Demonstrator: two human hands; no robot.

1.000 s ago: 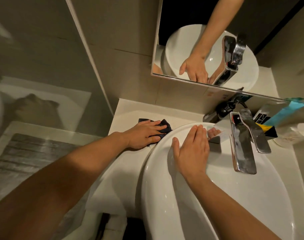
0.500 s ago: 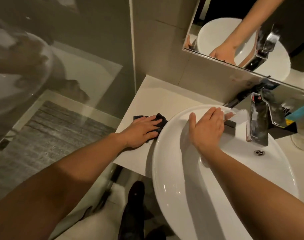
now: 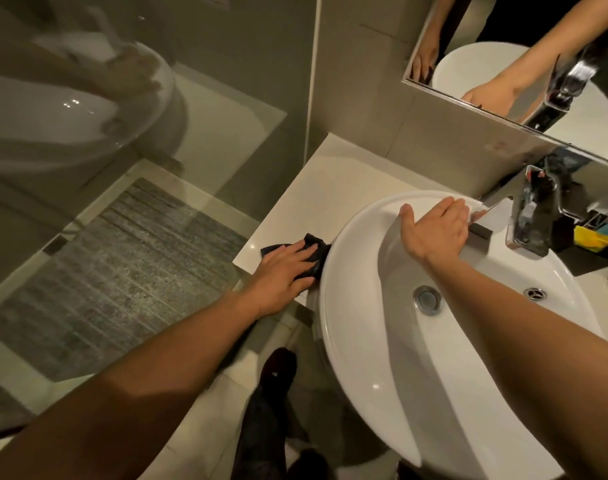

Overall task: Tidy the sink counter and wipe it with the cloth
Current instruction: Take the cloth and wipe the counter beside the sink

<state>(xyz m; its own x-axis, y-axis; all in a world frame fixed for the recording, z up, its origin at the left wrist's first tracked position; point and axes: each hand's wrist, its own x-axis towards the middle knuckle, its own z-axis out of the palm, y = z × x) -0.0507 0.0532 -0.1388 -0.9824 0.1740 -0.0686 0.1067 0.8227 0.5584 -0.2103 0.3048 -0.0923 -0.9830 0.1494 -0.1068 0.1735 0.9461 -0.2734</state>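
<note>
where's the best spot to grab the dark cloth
Probably the cloth by its rumpled far edge, beyond the left hand. Pinch from above, coming from the counter side: the rest lies flat under the palm, tight beside the basin.

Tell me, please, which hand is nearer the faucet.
Right. The right hand rests on the sink rim beside the faucet; the left hand presses the cloth far across the sink.

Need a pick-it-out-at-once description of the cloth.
Start at the white sink. On the pale counter to its left, right against the rim, lies the cloth, with the left hand pressing flat on it. It is the only dark, crumpled thing on that side; the other dark items stand by the tap.
</note>
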